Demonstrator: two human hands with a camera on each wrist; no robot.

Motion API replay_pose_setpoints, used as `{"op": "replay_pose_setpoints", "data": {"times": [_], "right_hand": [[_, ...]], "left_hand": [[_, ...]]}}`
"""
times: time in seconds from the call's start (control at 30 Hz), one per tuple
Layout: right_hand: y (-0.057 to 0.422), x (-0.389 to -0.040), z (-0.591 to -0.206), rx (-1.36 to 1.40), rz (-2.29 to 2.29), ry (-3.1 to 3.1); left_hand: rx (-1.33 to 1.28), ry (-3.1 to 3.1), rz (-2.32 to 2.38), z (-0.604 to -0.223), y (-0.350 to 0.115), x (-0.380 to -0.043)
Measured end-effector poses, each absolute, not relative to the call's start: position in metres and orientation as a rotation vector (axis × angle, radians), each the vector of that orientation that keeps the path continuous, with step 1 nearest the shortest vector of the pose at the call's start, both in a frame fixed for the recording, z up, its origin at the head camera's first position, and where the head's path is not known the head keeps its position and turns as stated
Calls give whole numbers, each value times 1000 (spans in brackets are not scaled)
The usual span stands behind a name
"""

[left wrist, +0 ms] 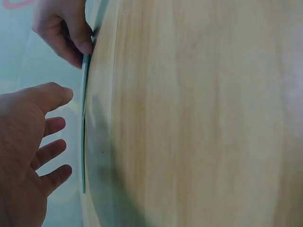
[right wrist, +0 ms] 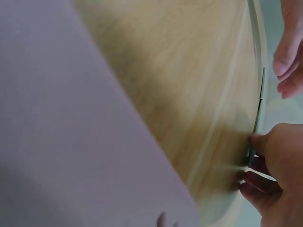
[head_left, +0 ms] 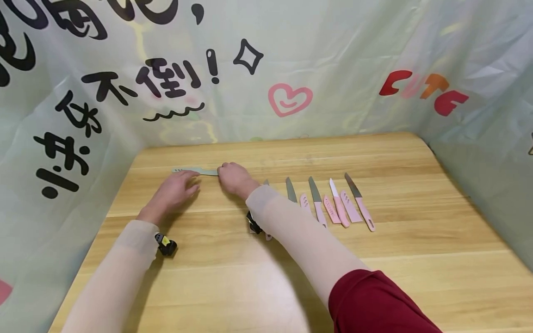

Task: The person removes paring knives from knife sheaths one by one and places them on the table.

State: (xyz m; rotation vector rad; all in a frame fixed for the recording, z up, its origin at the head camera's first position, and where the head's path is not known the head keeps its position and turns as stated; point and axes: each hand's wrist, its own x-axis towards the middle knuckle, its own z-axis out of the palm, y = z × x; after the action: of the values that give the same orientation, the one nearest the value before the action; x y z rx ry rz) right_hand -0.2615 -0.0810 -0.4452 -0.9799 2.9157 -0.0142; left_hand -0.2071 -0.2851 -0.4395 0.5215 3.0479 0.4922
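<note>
A pale green knife (head_left: 206, 172) lies crosswise near the table's back edge. Its wider left part carries small dark slots like those on the sheaths nearby. At the right end, my right hand (head_left: 235, 178) pinches the knife between thumb and fingers, hiding that end. My left hand (head_left: 176, 188) is beside the slotted part, overlapping it slightly in the head view. In the left wrist view, the left hand's fingers (left wrist: 57, 151) are spread and apart from the thin green edge of the knife (left wrist: 84, 156). The right wrist view shows the right thumb on the knife (right wrist: 258, 113).
To the right lie several knives with pink handles, among them a dark-bladed knife (head_left: 365, 213) and a white-bladed one (head_left: 339, 206). Pink sheaths (head_left: 350, 207) lie between them. My right forearm passes over part of this row. A printed curtain (head_left: 333, 55) surrounds the wooden table (head_left: 233, 286).
</note>
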Motion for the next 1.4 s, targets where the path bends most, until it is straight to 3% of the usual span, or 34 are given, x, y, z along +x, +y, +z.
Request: {"op": "replay_pose_setpoints", "data": {"times": [0.53,1.4], "right_hand": [[-66,-255,-434,-909,-203,2845],[-36,-239,-397,-1136,-183,2799]], "left_hand": [[512,2984,425,-445,-279,-219],[621,3003,425,-435,-277,-212]]}}
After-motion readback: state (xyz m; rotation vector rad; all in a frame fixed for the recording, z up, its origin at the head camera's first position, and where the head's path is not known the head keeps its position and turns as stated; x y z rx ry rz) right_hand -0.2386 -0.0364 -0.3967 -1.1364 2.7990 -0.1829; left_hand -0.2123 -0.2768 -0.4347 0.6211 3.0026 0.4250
